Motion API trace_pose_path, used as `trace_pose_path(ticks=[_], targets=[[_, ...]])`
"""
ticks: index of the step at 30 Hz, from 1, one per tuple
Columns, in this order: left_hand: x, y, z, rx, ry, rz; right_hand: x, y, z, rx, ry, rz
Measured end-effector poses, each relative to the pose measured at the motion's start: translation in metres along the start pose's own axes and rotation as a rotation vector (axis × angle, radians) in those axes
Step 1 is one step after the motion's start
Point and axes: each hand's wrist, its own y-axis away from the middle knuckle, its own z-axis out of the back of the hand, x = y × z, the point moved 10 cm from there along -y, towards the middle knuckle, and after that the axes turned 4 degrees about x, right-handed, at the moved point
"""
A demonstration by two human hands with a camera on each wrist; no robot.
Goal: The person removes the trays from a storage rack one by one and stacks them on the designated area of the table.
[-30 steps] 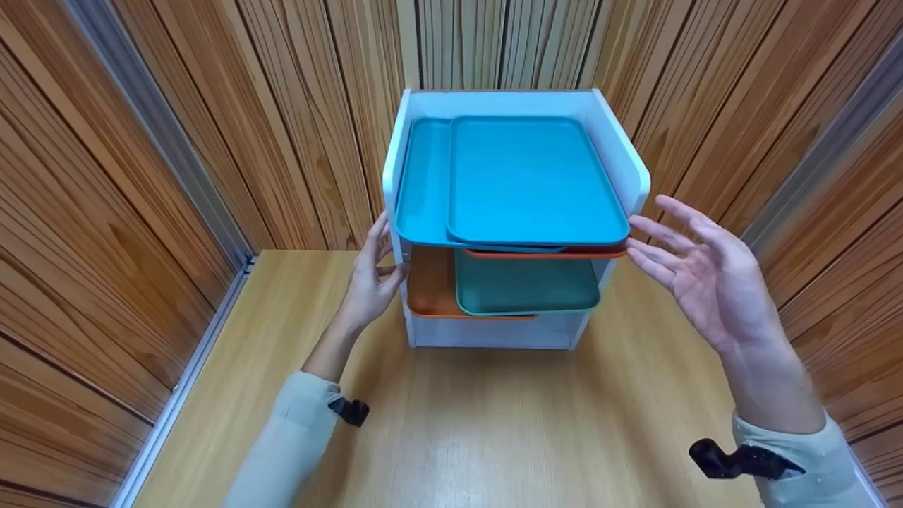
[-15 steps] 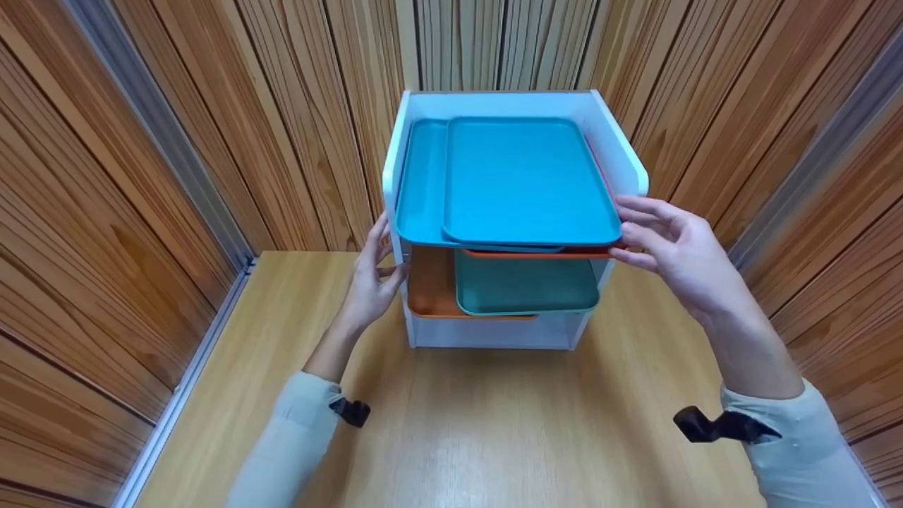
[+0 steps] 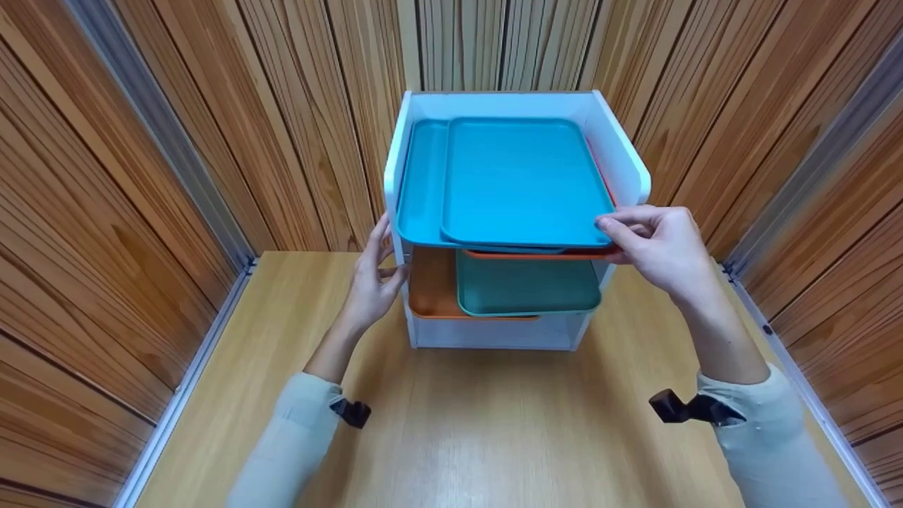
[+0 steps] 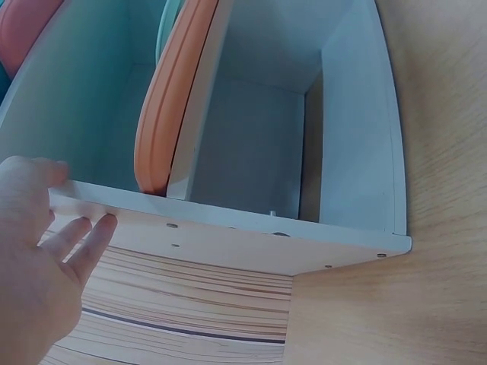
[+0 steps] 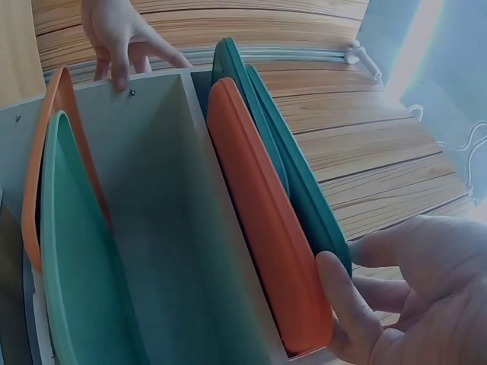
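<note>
A white shelf unit (image 3: 622, 152) holds flat trays on its levels. On the top level the upper blue tray (image 3: 522, 183) overlaps a second blue tray (image 3: 423, 183), and a red-orange tray (image 3: 543, 255) shows beneath them. My right hand (image 3: 667, 247) pinches the upper blue tray's front right corner, thumb on top and fingers underneath. My left hand (image 3: 370, 275) grips the unit's left side panel, its thumb at the front edge and its fingers along the outside in the left wrist view. Below, a green tray (image 3: 525, 286) lies partly over an orange tray (image 3: 432, 282).
The unit stands on a wooden tabletop (image 3: 458, 423). Wood-grain panels (image 3: 282, 127) rise behind it and on both sides, with metal rails along their bottom edges. A bottom compartment (image 4: 251, 144) lies under the lower trays.
My right hand has moved left from beside the unit and closed on the upper blue tray's corner. That tray has shifted slightly left, baring a red edge. My left hand stays put.
</note>
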Motion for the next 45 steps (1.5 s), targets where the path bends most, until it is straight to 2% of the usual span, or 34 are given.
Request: trace_pose_path(ticks=[5,11,15,23,27,31,39,45], targets=[[-0.001,0.000,0.000,0.000,-0.006,-0.012,-0.001,0.000,-0.002,-0.013,0.013,0.000],[0.000,0.000,-0.001,0.006,0.001,-0.006,-0.004,0.000,-0.004,-0.022,-0.079,-0.025],[0.000,0.000,-0.001,0.011,0.013,-0.013,-0.007,0.004,-0.005,-0.057,-0.224,-0.031],[0.001,0.001,-0.003,0.025,0.007,-0.016,-0.012,0.015,-0.012,-0.100,-0.664,-0.017],[-0.001,0.001,-0.002,0.020,-0.001,-0.019,-0.007,0.020,-0.015,-0.091,-0.787,0.004],[0.000,-0.001,0.000,0.019,0.002,-0.016,-0.003,0.023,-0.017,-0.082,-0.840,0.007],[0.001,-0.001,0.001,0.010,-0.011,-0.014,-0.005,0.025,-0.020,-0.076,-0.829,-0.031],[0.000,0.001,0.000,0.007,-0.008,-0.027,-0.002,0.027,-0.024,-0.020,-0.809,-0.047]])
